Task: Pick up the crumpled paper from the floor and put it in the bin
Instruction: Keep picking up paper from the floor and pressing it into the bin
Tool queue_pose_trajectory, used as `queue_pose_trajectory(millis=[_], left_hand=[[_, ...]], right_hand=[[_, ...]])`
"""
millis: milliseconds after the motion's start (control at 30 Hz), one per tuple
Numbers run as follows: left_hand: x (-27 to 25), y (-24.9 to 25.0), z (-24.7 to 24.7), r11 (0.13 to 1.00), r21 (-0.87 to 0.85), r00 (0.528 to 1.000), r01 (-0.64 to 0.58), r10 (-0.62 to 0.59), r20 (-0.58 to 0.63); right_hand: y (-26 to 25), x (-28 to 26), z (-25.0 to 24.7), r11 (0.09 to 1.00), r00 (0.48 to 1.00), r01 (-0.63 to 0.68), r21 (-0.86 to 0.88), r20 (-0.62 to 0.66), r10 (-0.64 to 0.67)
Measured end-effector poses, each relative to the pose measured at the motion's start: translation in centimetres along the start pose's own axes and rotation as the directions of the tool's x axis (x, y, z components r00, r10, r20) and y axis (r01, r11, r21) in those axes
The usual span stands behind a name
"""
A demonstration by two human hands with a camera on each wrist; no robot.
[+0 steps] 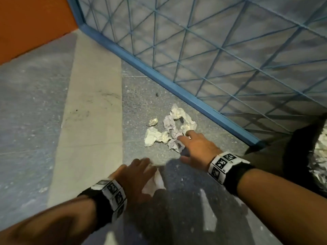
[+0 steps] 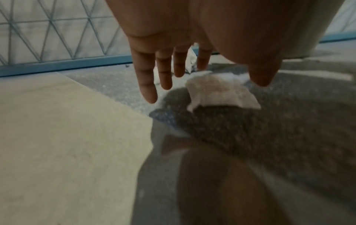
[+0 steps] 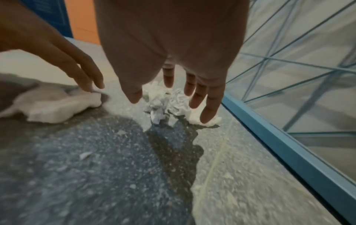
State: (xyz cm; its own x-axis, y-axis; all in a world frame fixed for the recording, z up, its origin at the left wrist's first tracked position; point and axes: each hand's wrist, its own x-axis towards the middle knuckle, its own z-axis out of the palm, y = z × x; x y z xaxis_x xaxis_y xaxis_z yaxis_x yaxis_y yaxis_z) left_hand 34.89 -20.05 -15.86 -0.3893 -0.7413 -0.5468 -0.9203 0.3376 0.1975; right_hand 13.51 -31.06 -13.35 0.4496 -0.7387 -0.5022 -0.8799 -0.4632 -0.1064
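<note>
Blurring left hand half-hiding crumpled paper

Person is wearing a black band round the right wrist, carrying white blocks printed with black square-pattern markers on top and side. Left wrist is wearing a matching black band with the same white marker blocks, partly blurred. Both forearms are showing bare, with no sleeves in view.

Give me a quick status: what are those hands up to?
Both hands open: right hand reaching the crumpled paper pile, left hand over a separate paper piece. Nothing gripped yet. Nothing in the way.
</note>
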Motion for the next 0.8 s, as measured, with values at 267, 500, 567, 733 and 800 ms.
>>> queue_pose_trajectory(millis=[267, 500, 567, 733, 800], left_hand=[[2.9, 1.1, 2.4, 0.998, -0.059, 0.983, -0.011, 0.000, -0.181], [7.6, -2.2, -2.8, 0.994, -0.062, 0.946, 0.089, -0.104, -0.307], [9.2, -1.9, -3.7, 0.997, 0.024, 0.970, 0.077, -0.069, -0.234], [11.0, 0.1, -3.1, 0.993, -0.059, 0.991, 0.098, -0.103, -0.086], [10.8, 0.0, -2.3, 0.991, -0.093, 0.991, 0.096, -0.104, -0.083]], right_hand=[[-2.1, 4.2, 3.7, 0.995, 0.980, 0.096, 0.038, -0.176, -0.088], [0.7, 5.0, 4.7, 0.968, 0.946, 0.172, 0.184, -0.303, -0.110], [0.9, 4.3, 4.9, 0.956, 0.942, 0.224, 0.190, -0.295, -0.162], [1.0, 2.4, 4.7, 0.972, 0.962, 0.206, 0.110, -0.207, -0.180], [0.8, 1.6, 4.2, 0.978, 0.973, 0.188, 0.089, -0.155, -0.173]])
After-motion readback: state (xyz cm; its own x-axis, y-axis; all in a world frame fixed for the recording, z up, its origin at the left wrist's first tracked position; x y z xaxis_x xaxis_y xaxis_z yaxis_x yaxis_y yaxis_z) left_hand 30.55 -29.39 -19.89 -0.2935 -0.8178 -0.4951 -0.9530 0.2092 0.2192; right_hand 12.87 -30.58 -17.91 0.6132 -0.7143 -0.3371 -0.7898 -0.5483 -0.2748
